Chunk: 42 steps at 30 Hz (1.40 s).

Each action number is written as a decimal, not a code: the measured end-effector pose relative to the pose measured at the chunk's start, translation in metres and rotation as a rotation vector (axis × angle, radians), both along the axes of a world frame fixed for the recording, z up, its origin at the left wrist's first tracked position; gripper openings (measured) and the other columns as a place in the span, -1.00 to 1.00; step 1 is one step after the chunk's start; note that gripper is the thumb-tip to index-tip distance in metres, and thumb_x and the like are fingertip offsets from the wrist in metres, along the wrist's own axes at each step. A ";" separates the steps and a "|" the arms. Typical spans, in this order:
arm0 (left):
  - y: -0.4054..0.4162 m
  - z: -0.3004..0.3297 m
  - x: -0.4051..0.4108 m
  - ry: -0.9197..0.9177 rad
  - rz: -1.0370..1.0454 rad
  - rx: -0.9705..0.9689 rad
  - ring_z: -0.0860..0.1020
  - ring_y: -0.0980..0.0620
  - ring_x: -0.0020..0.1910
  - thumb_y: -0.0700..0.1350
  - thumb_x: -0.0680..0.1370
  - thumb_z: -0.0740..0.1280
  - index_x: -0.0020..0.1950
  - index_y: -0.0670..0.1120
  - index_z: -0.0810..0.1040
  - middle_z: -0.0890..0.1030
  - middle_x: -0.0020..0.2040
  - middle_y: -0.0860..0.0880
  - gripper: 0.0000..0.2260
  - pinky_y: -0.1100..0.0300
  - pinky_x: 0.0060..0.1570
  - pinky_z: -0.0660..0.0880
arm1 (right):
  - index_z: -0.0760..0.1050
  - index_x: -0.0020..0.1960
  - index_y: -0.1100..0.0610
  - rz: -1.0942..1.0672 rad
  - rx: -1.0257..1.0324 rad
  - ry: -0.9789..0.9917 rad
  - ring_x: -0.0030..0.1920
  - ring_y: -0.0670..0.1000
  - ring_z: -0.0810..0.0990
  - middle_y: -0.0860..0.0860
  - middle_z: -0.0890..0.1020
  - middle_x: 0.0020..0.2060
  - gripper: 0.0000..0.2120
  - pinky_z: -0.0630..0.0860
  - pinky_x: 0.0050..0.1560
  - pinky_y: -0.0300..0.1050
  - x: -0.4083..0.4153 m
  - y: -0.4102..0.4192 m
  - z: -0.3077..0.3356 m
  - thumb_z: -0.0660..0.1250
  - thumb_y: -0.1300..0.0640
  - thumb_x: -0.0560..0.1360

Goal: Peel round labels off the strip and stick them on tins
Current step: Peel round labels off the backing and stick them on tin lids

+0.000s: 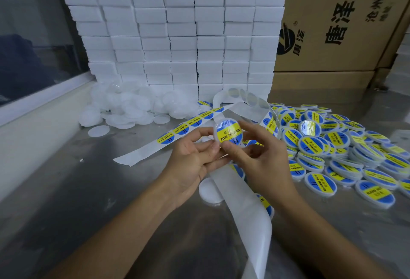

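Backing strip (239, 207) trails beneath my wrists; left hand (190, 161) and right hand (259, 152) both pinch one labelled tin (228, 133); labelled pile (346, 152) right of them.

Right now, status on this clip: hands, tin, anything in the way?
Left hand and right hand both pinch one labelled tin. Label strip curls around the hands. Labelled pile at right, no obstruction.

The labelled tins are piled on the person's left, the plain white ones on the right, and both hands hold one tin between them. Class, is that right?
Not quite. The head view shows the sides swapped: the labelled tins are piled on the person's right, the plain white ones on the left. Both the left hand and right hand do hold one tin.
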<state>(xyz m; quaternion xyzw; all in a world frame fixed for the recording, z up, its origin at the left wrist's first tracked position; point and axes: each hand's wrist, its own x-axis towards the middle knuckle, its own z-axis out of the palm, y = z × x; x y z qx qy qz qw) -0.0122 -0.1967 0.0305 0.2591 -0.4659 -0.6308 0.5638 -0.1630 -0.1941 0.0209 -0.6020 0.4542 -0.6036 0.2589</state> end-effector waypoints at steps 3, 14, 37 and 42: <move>0.000 -0.001 0.001 -0.049 -0.017 0.000 0.67 -0.16 0.03 -0.38 0.59 0.19 0.20 -0.13 0.54 0.69 0.03 -0.20 -0.73 0.10 -0.04 0.62 | 0.58 0.07 0.19 0.038 0.012 -0.133 -0.32 0.10 0.66 0.17 0.66 -0.26 -0.65 0.63 -0.28 -0.04 -0.003 -0.002 0.004 0.54 0.11 0.34; 0.002 -0.002 -0.004 -0.055 -0.047 -0.051 0.67 -0.12 0.05 -0.24 0.46 0.32 0.25 -0.04 0.54 0.70 0.05 -0.15 -0.64 0.12 -0.04 0.61 | 0.56 0.10 0.07 0.028 0.018 -0.050 -0.27 0.03 0.69 0.03 0.70 -0.22 -0.59 0.64 -0.25 -0.02 -0.003 0.000 0.002 0.56 -0.04 0.33; 0.008 -0.002 -0.005 -0.351 0.052 -0.195 0.69 0.00 -0.02 -0.39 0.58 0.24 0.15 0.01 0.60 0.72 -0.01 0.02 -0.66 0.19 -0.16 0.63 | 0.40 -0.30 0.23 -0.010 0.060 -0.079 -0.51 -0.03 0.61 0.07 0.64 -0.46 -0.55 0.49 -0.53 -0.24 -0.015 0.001 0.016 0.42 -0.16 0.35; 0.003 -0.002 -0.002 -0.265 0.100 -0.126 0.70 -0.05 -0.04 -0.36 0.58 0.25 0.00 0.11 0.70 0.72 -0.02 -0.03 -0.61 0.18 -0.21 0.62 | 0.47 -0.14 0.26 0.108 0.080 -0.087 -0.45 0.02 0.62 0.16 0.68 -0.34 -0.83 0.58 -0.40 -0.17 -0.017 -0.002 0.014 0.39 0.18 0.52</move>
